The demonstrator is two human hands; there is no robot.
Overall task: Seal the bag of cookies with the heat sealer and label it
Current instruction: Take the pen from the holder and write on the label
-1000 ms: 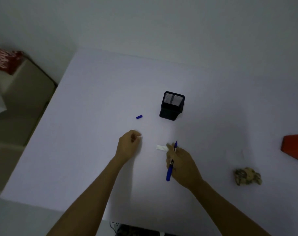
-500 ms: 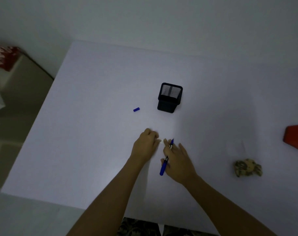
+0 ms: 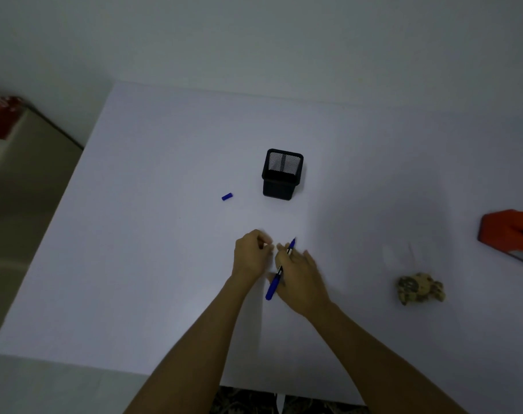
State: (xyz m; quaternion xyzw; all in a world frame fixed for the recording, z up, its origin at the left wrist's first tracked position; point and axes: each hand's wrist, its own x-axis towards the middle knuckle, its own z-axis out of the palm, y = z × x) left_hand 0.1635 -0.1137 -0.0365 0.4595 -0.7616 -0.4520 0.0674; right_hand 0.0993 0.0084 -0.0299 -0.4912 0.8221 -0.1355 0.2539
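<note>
My right hand (image 3: 300,276) grips an uncapped blue pen (image 3: 279,271), tip pointing away from me. My left hand (image 3: 251,255) sits just left of it with the fingers curled, fingertips meeting the right hand's over a small white label (image 3: 271,248) that is mostly hidden between them. The pen's blue cap (image 3: 227,196) lies on the white table (image 3: 164,264) further back left. A clear bag of cookies (image 3: 420,289) lies at the right, its top barely visible. The orange heat sealer (image 3: 510,231) is cut off by the right edge.
A black mesh pen holder (image 3: 282,174) stands upright behind my hands. The table's left edge drops to a lower beige surface (image 3: 30,174) with a red packet (image 3: 0,118) at the far left.
My left hand moved right, from apart to touching the right hand over the label. The label, plainly seen a second ago, is now mostly covered. The view shifted a little.
</note>
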